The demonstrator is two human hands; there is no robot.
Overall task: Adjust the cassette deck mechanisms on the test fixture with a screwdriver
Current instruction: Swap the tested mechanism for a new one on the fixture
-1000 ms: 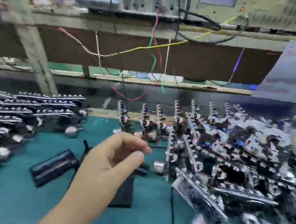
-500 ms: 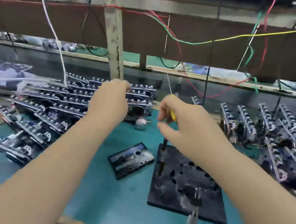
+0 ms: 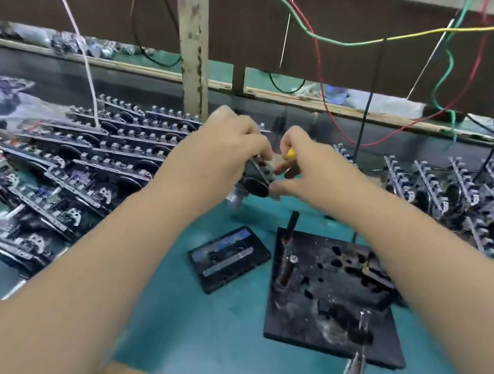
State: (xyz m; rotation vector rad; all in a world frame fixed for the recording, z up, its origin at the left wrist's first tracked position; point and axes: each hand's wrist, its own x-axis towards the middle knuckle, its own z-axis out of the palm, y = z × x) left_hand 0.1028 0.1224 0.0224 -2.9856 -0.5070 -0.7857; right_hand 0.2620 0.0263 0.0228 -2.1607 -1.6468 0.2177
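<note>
Half a sec ago my left hand (image 3: 226,148) lay on the stacked decks (image 3: 88,161) at left – now it's lifted one cassette deck mechanism (image 3: 258,177) clear, fingers curled round it, held above the mat. My right hand (image 3: 309,171) has closed in, fingertips touching the mech, yellow screwdriver (image 3: 291,153) handle pinched in the fist. Below: cassette tape (image 3: 228,258), then the black test fixture (image 3: 331,300) w/ upright pins. More decks (image 3: 478,210) far right.

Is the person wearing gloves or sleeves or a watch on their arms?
No. The left hand and right hand are bare, with no gloves or rings showing. Both forearms are bare as far as the picture shows, with no sleeves, watch or bracelet.
</note>
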